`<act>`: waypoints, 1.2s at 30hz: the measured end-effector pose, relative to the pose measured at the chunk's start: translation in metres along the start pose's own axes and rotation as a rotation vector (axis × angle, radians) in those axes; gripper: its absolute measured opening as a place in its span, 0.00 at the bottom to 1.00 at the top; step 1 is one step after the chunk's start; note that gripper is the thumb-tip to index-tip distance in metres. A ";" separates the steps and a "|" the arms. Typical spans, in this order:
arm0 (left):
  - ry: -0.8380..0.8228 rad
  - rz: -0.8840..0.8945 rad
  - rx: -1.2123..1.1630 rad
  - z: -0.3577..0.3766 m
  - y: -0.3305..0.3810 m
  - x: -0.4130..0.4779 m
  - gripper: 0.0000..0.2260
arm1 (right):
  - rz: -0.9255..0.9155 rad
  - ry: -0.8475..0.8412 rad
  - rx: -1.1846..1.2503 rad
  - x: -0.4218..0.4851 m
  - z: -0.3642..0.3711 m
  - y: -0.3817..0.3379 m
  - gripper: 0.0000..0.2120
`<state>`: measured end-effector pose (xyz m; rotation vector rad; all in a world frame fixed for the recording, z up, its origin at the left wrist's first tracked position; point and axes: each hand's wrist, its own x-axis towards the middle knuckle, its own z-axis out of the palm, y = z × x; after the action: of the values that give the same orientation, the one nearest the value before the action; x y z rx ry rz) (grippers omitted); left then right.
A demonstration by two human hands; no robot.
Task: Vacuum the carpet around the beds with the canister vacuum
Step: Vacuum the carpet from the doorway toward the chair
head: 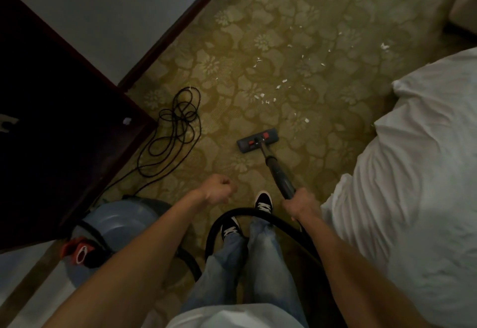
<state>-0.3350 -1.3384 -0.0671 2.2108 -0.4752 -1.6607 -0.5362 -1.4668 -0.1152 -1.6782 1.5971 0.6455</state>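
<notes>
My right hand (300,205) grips the lower end of the dark vacuum wand (277,172). The wand runs forward to a grey floor head (256,140) with two red tabs, flat on the patterned olive carpet (296,30). White paper scraps (268,95) lie scattered on the carpet just beyond the head and further off. My left hand (218,189) hangs in the air as a fist and holds nothing. The grey canister (113,221) stands at my left, and its black hose (224,220) loops round my legs.
A bed with a white duvet (413,172) fills the right side. A dark wooden cabinet (59,131) stands at the left, with a tangled black power cord (175,129) on the carpet beside it. A dark baseboard (178,25) lines the wall.
</notes>
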 end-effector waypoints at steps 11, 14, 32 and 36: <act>-0.064 0.024 0.058 0.010 0.019 0.005 0.05 | 0.098 0.044 0.101 -0.007 0.007 0.058 0.20; -0.079 0.045 0.106 0.015 0.029 0.008 0.06 | 0.155 0.041 0.201 -0.006 0.013 0.071 0.20; -0.186 0.048 0.263 0.065 0.114 0.057 0.13 | 0.272 0.066 0.559 0.023 -0.013 0.098 0.10; -0.197 0.049 0.295 0.071 0.147 0.070 0.13 | 0.285 0.055 0.635 0.030 -0.027 0.104 0.11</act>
<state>-0.3947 -1.5049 -0.0784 2.2183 -0.8694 -1.8948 -0.6388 -1.5035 -0.1383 -1.0206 1.8482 0.1838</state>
